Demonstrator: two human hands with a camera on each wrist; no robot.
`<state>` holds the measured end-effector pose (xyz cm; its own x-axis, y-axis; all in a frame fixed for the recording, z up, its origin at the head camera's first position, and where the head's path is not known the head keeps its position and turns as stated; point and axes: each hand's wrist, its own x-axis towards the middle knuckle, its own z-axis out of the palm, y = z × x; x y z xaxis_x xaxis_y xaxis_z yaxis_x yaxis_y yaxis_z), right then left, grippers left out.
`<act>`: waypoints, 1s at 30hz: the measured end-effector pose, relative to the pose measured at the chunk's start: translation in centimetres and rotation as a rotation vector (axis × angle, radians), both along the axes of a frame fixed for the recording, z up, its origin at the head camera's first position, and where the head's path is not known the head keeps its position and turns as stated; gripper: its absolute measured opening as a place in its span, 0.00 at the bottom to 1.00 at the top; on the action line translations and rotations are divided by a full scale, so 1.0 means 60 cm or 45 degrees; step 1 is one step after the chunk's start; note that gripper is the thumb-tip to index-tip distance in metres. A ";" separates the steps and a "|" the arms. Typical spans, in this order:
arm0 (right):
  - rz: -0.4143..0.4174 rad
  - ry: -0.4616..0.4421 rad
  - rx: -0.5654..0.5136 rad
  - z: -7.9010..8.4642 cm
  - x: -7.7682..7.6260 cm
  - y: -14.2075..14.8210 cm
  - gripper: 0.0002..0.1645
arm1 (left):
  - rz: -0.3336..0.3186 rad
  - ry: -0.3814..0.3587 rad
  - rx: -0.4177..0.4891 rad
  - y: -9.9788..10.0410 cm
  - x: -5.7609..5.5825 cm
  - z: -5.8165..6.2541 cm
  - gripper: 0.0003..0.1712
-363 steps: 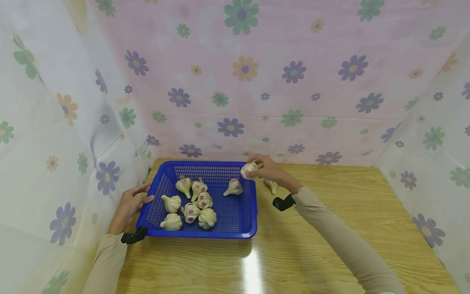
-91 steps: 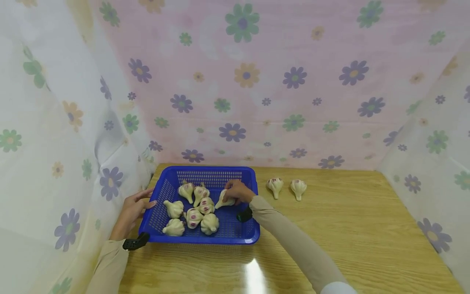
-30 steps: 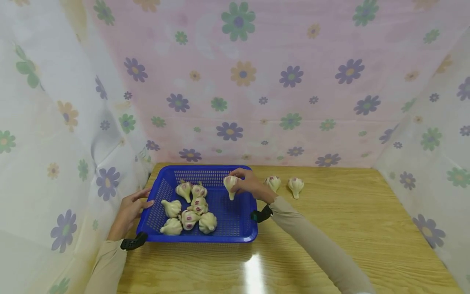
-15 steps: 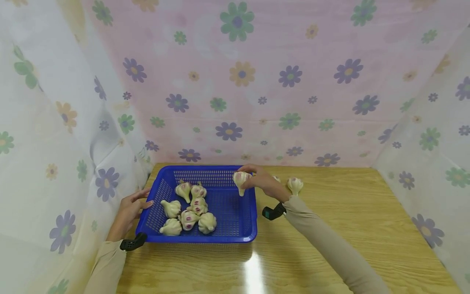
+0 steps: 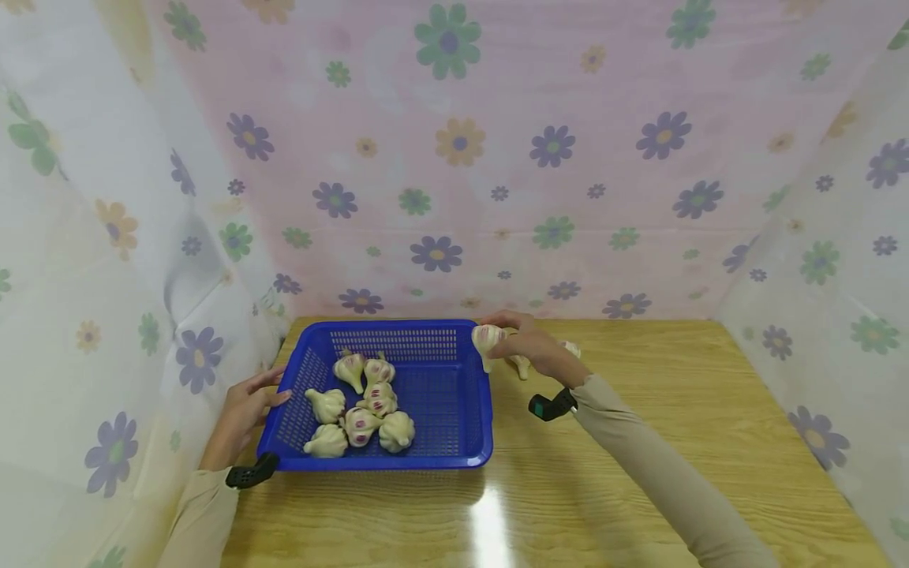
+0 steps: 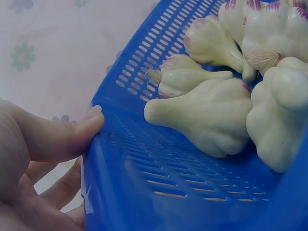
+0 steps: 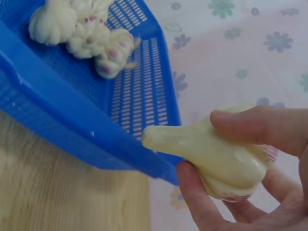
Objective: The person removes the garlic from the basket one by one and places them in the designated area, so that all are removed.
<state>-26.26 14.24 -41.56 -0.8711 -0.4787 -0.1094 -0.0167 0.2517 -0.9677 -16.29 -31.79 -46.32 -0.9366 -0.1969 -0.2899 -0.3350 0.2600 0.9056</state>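
A garlic bulb (image 5: 487, 339) is held by my right hand (image 5: 529, 345) above the right rim of the blue basket (image 5: 454, 462). In the right wrist view the thumb and fingers grip the bulb's (image 7: 226, 156) round body, its pale neck pointing left. My left hand (image 5: 245, 410) holds the basket's left side, the thumb (image 6: 57, 137) at the rim and the other fingers outside the wall. Several more garlic bulbs (image 5: 396, 431) lie in the basket's left half, some with purple streaks; the basket's right half shows bare mesh floor.
Right of the basket, two bulbs lie on the wooden table (image 5: 639, 426): a nearer bulb (image 5: 521, 366) and a farther bulb (image 5: 570, 347), both partly hidden by the right hand. A flowered pink curtain (image 5: 497, 237) stands behind, with pale flowered sheets at both sides.
The right hand took a garlic bulb from the basket's right half, raised it and carried it rightward to the rim. Earlier, another bulb went onto the table. The left hand stays at the basket.
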 end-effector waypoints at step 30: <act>-0.056 0.020 0.108 -0.004 -0.009 0.118 0.33 | 0.006 -0.009 0.011 -0.001 -0.002 -0.001 0.37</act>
<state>-26.78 21.30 -41.79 -0.8932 -0.4293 -0.1339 -0.0191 0.3337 -0.9425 -16.40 -31.85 -46.40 -0.9337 -0.1985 -0.2980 -0.3424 0.2510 0.9054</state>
